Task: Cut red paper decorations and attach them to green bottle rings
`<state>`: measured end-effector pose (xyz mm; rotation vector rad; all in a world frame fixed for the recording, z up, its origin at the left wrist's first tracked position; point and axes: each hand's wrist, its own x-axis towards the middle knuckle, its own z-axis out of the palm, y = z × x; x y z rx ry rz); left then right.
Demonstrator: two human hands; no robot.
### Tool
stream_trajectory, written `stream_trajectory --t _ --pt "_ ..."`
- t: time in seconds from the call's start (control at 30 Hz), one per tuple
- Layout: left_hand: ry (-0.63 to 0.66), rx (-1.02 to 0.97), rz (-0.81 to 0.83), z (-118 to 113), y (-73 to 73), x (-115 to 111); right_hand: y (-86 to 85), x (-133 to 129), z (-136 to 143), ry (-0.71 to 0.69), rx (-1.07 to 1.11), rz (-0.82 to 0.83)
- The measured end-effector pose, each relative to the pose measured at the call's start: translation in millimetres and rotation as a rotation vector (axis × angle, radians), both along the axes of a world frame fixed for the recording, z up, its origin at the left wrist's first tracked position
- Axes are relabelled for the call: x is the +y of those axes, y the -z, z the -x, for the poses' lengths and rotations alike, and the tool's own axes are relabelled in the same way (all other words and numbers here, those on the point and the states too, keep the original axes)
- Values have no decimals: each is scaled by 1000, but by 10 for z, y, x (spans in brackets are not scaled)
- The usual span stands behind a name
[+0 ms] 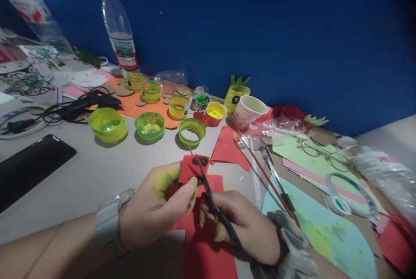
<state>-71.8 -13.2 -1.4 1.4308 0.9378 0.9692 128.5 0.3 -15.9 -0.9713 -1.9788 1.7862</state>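
Observation:
Between thumb and fingers, my left hand (162, 201) pinches a small red paper piece (186, 170) with dark oval marks drawn on it. Yellow-green paint stains that hand. My right hand (240, 222) is wrapped round the black handles of the scissors (212, 201). The slightly parted blades point up and away, crossing the right part of the red piece. Below both hands lies a larger red paper sheet (208, 248). Just beyond them stands a yellow-green painted ring (191, 132), and a red paper scrap (229, 148) rests to its right.
Painted cups (108, 126), an upright bottle (118, 32) and paint pots (216, 113) stand toward the blue partition (260, 19). A black phone (35, 166) and cables (78, 103) lie left. Brush (268, 177), pen (277, 179), glasses (325, 154), tape (352, 214) and coloured papers are right.

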Motion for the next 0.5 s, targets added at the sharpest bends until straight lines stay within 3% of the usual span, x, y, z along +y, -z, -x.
stream_trajectory --t 0.5 --pt "-17 36 -40 1 -23 28 15 0 -6 -3 -17 45"
